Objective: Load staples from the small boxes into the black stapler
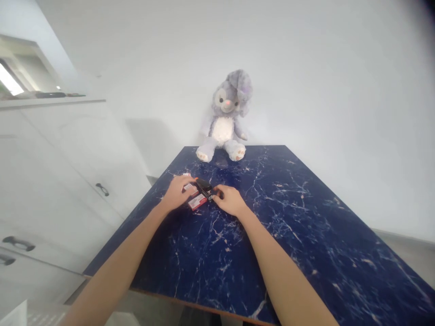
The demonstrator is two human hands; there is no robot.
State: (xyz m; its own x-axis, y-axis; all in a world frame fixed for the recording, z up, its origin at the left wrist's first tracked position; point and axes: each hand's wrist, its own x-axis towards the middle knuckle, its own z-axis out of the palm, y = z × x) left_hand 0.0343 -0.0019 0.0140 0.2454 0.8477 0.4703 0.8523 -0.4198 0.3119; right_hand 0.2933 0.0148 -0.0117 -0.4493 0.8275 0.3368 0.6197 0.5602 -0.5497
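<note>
A small black stapler [204, 186] with an orange end lies at a slant between my hands on the blue table. My left hand [177, 194] has its thumb and forefinger around the stapler's orange rear end. At its other end, my right hand [230, 199] pinches the front with thumb and curled fingers. Just below the stapler is a red and white small box [197, 202]. A second such box [190, 188] shows partly under my left thumb, and a piece of another peeks out beyond my left fingers.
A grey plush toy [224, 117] sits at the table's far edge against the white wall. The dark blue marble-patterned table [292, 217] spreads out around my hands. White cabinets [61, 181] with dark handles stand on the left.
</note>
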